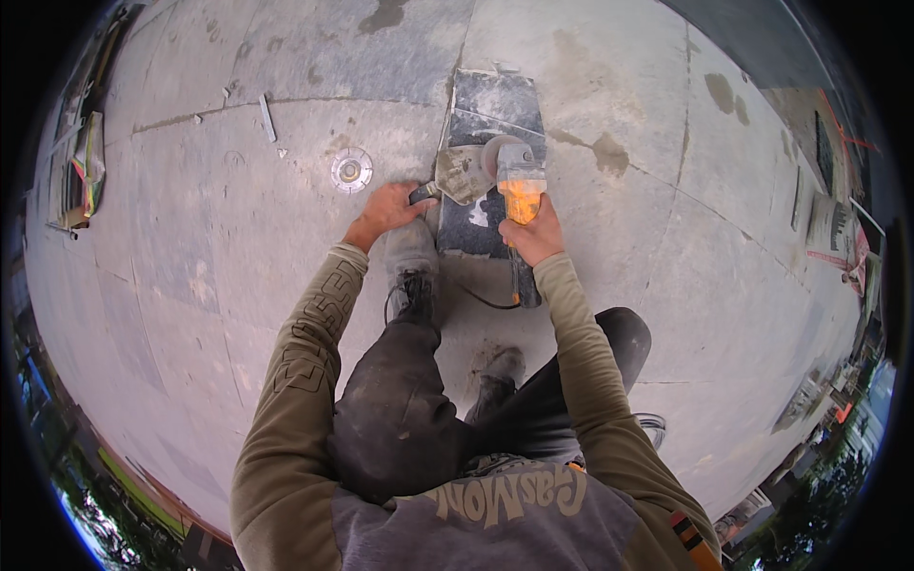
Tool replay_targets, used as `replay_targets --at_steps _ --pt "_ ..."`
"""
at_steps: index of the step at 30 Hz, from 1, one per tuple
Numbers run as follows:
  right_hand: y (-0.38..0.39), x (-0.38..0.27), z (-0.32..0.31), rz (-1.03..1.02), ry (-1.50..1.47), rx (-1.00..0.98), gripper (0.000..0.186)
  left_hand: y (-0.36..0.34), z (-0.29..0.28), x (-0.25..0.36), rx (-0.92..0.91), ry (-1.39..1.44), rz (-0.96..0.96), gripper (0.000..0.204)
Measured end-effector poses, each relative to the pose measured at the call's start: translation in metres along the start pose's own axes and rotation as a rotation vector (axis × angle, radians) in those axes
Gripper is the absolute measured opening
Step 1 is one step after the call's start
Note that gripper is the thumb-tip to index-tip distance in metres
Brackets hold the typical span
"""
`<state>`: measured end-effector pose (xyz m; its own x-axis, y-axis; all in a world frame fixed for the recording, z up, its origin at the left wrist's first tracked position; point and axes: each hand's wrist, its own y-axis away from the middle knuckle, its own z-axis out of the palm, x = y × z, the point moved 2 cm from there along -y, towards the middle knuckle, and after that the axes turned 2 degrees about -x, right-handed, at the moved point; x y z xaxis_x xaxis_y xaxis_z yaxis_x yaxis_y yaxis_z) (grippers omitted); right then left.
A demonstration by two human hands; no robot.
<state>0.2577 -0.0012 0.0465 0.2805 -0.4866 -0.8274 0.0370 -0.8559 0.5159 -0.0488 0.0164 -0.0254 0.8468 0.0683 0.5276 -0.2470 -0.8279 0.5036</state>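
Note:
My right hand (537,231) is wrapped round the orange body of an angle grinder (523,197). The grinder's round disc (491,157) sits at the edge of a dusty, flat trowel blade (464,177); I cannot tell whether they touch. My left hand (387,210) grips the trowel by its dark handle (425,193), just beyond the toe of my left shoe. Both tools are over a dark stone slab (471,231), dusty and stained with pale patches. A second dark slab piece (495,95) lies at its far end.
A loose round cutting disc (352,170) lies on the grey paved floor (238,247), left of my left hand. Farther left is a thin light strip (268,117). The grinder's cable (487,302) curves near my feet. Bags (838,238) and materials line the right edge.

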Motion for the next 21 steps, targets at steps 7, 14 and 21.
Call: replay_targets --at_steps 7,14,21 --pt "0.002 -0.007 0.011 0.136 0.092 0.019 0.062 -0.006 0.015 -0.016 0.136 -0.113 0.040 0.047" --pt "0.016 -0.030 0.036 0.037 0.434 -0.119 0.071 -0.006 0.014 -0.013 0.147 -0.177 0.051 0.045" --pt "-0.007 -0.018 0.020 0.223 0.073 -0.052 0.075 -0.008 0.016 -0.013 0.157 -0.212 0.068 0.047"
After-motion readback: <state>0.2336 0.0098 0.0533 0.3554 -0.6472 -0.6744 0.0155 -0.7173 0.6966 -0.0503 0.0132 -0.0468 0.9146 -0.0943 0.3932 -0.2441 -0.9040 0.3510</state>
